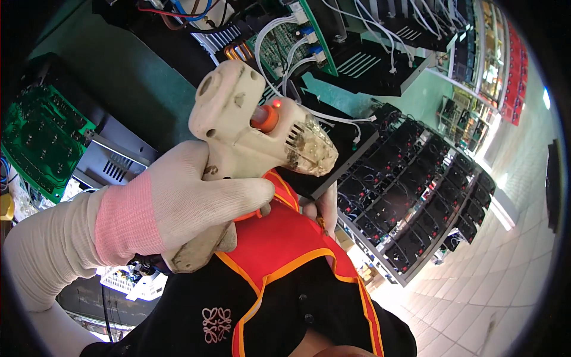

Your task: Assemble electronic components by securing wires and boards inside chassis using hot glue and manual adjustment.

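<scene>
My left hand (196, 184), in a whitish knit glove with a pink cuff, is closed around the grip of an off-white pistol-grip tool (238, 140). The tool's body is scuffed. An orange ring and a short tube show in its opening, beside a small lit red light, and clear tape wraps one end. Its lower grip comes out below my fingers. Beyond the red apron, my right hand (328, 208) shows only in part, with fingers curled by a small yellowish thing (322, 224) that I cannot make out.
A green circuit board (44, 143) rests at the left by a slotted metal bracket (113, 160). At the top, another board (285, 50) with white cables sits among black slotted housings (357, 62). On the right stands a rack of black units (410, 190) above a tiled floor (476, 285).
</scene>
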Demonstrator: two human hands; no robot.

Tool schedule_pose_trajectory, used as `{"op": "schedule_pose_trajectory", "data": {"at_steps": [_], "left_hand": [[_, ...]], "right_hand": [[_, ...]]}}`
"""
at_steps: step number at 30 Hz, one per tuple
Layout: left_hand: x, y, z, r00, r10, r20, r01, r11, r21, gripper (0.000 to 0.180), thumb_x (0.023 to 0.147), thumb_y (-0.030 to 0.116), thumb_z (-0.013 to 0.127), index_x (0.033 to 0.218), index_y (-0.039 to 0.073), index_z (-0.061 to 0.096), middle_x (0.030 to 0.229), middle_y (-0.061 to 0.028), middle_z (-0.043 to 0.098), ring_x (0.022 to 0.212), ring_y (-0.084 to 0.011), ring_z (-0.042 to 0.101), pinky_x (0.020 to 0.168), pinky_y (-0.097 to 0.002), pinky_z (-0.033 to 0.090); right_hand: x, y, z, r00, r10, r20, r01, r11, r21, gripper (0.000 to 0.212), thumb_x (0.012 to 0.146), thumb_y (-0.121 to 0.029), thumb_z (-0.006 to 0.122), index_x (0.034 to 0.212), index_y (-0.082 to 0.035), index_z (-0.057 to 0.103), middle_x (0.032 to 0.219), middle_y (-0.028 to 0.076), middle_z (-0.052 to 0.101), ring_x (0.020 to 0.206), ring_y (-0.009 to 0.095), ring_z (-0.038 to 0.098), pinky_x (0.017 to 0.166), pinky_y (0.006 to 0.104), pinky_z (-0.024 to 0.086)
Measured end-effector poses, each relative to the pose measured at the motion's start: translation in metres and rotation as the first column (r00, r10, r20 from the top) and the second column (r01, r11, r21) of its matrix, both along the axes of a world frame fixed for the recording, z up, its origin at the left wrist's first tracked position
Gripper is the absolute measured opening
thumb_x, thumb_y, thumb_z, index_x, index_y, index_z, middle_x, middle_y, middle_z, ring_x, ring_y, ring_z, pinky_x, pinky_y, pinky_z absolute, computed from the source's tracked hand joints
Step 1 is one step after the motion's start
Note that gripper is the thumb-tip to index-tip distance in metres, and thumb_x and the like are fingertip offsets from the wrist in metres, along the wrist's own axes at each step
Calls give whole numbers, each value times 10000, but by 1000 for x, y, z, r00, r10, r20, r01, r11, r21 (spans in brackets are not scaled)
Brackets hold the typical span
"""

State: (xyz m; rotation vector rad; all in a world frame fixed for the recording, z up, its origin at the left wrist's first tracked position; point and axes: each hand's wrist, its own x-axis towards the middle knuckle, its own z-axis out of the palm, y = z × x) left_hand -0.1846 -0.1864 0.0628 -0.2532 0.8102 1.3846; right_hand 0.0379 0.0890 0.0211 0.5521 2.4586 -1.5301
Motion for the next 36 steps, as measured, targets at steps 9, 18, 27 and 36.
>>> {"op": "schedule_pose_trajectory", "data": {"at_steps": [9, 18, 27, 36], "left_hand": [[0, 0, -10, 1000, 2, 32, -6, 989, 149, 399, 895, 277, 585, 1092, -70, 581, 907, -114, 664, 601, -142, 628, 554, -264, 532], [8, -8, 1, 999, -17, 34, 17, 1000, -5, 361, 901, 276, 633, 864, -83, 635, 713, -82, 644, 568, -127, 634, 531, -246, 508], [15, -17, -1, 995, -95, 8, 95, 995, -17, 360, 886, 267, 640, 867, -92, 632, 622, -77, 629, 529, -133, 632, 499, -241, 501], [17, -18, -4, 1000, 10, 8, -10, 1000, 8, 389, 881, 219, 608, 1117, -85, 548, 852, -123, 656, 760, -165, 649, 657, -289, 537]], "right_hand": [[2, 3, 7, 989, -72, 128, 75, 997, -20, 642, 816, 118, 506, 1432, 13, 357, 1464, 216, 375, 867, 175, 583, 724, 255, 476], [-2, -12, 17, 994, -15, 108, 29, 991, -128, 648, 924, -9, 518, 1491, -54, 207, 1353, 142, 490, 1104, 267, 578, 861, 327, 515], [-6, -9, 20, 995, 37, 88, -40, 999, 26, 618, 905, -41, 545, 1461, 1, 276, 1415, 196, 421, 1212, 295, 505, 917, 328, 469], [-29, -10, 25, 982, 178, 57, -184, 975, 125, 612, 892, -65, 557, 1444, 38, 314, 1473, 238, 353, 1296, 312, 449, 933, 322, 450]]}}
